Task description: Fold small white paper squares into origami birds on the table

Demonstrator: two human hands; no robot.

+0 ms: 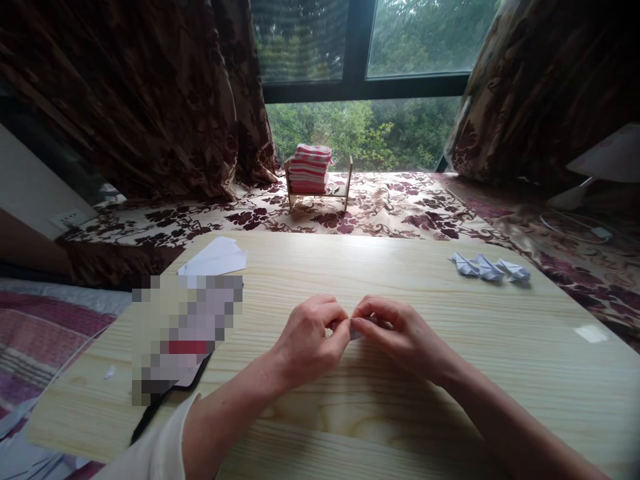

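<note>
Above the middle of the pale wooden table (310,413), my left hand (315,333) and my right hand (395,330) meet fingertip to fingertip. Thumbs and forefingers of both are pinched on a small piece of folded paper (356,332). Most of that paper is hidden by the fingers, so its shape does not show. To the far right lie three folded white paper figures (489,268) in a row. White paper sheets (213,257) rest at the table's back left.
A device with a pixelated surface (200,340) and dark edge lies left of my left forearm. A small paper scrap (109,372) is near the left edge. Beyond the table, a small wooden rack (347,190) holds folded pink-and-white cloths (309,170). A lamp (607,155) stands right.
</note>
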